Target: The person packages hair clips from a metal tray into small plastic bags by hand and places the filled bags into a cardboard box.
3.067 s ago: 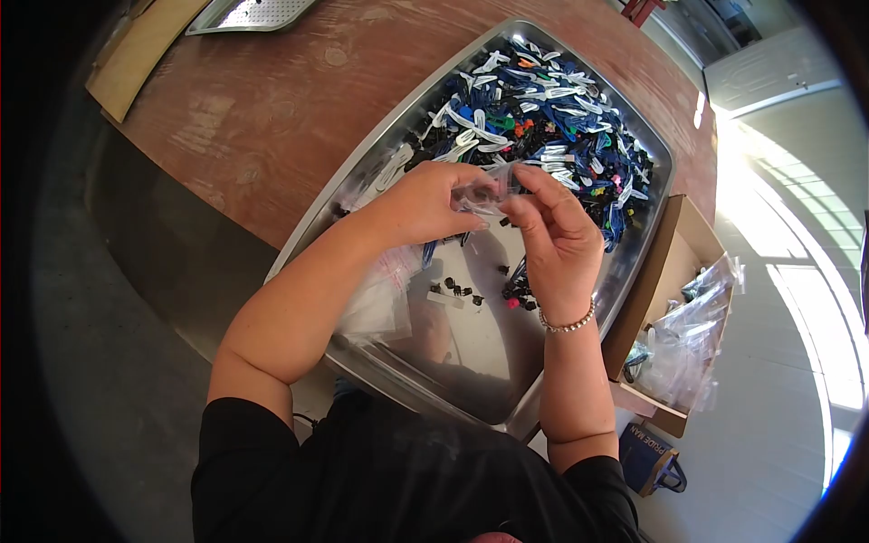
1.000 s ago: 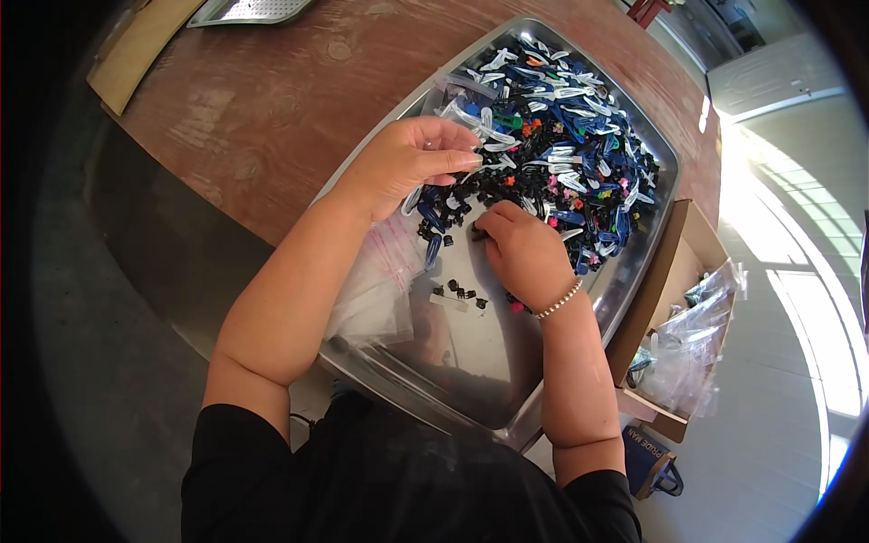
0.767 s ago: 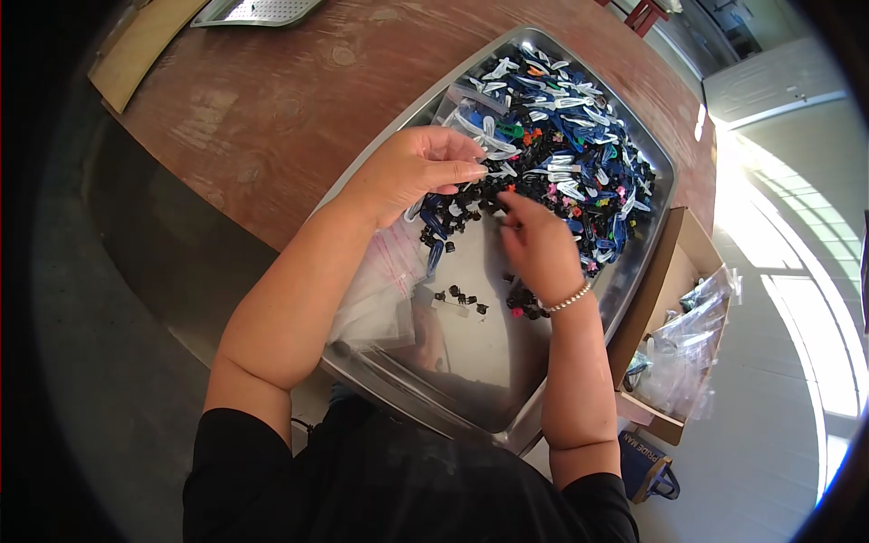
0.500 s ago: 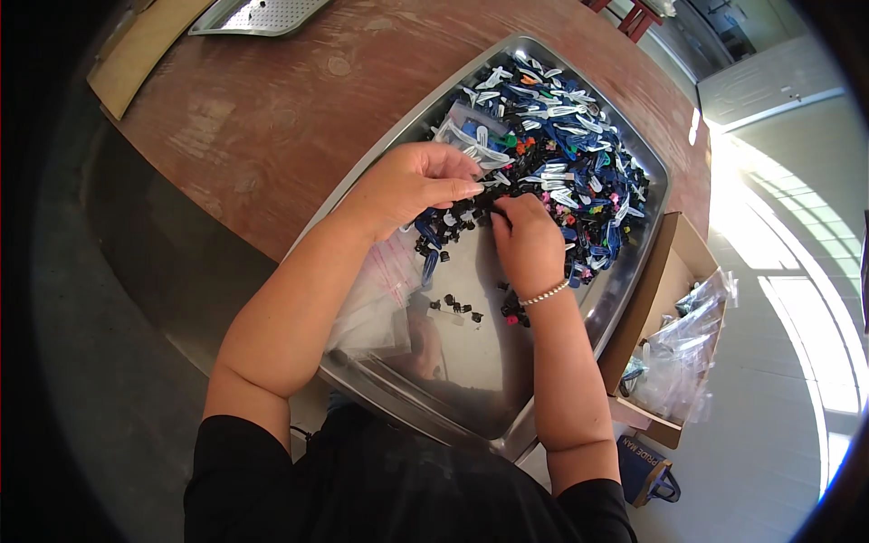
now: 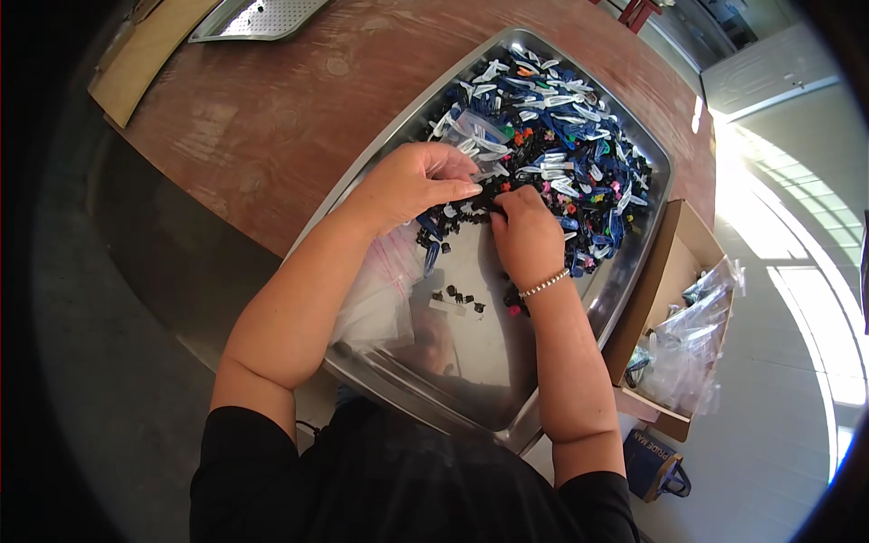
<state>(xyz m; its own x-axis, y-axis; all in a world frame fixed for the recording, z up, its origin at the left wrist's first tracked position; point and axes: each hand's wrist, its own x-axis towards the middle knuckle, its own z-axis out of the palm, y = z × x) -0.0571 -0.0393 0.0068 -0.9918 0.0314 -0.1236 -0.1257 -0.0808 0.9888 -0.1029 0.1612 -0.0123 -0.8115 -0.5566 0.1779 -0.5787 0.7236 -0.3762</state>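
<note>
My left hand (image 5: 405, 188) is closed on a clear plastic bag (image 5: 487, 128) with white and blue snap hair clips in it. The bag rests against the pile of hair clips (image 5: 566, 122) in a metal tray (image 5: 534, 425). Beside it, my right hand (image 5: 529, 237) reaches into the near side of the pile among small black claw clips (image 5: 448, 217). Its thumb and fingers are pinched together; what lies between them is hidden. Under my left wrist lies a stack of flat clear bags (image 5: 380, 299). A few black claw clips (image 5: 460, 297) sit apart on the tray floor.
Right of the tray stands a cardboard box (image 5: 670, 244) holding filled clear bags (image 5: 688, 353). A perforated metal tray (image 5: 258, 20) and a wooden board (image 5: 149, 54) lie on the far left of the reddish table (image 5: 244, 136). A dark blue bag (image 5: 647, 462) is below the box.
My hands stay nearly in place, and the right fingers have shifted slightly within the black clips. The bag at my left hand has tilted a little. The view has moved slightly.
</note>
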